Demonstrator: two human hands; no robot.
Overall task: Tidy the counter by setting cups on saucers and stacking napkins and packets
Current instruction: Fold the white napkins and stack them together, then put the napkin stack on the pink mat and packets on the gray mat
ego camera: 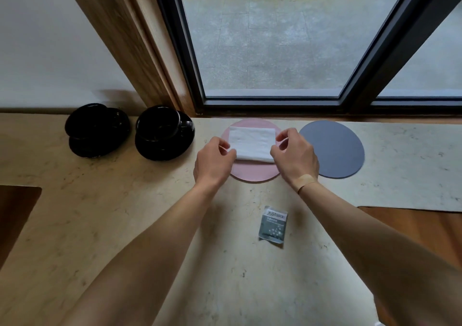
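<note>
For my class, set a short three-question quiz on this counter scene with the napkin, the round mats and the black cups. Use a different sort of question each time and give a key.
1. True or false: the white napkin lies on the grey mat.
2. Which hand touches the napkin? A) left hand only B) right hand only C) both
3. Fill in: the packet lies on the counter between the person's two ______.

Key
1. False; it lies on the pink mat.
2. C; each hand pinches one end.
3. forearms. The two black cups already sit on saucers at the left.
</note>
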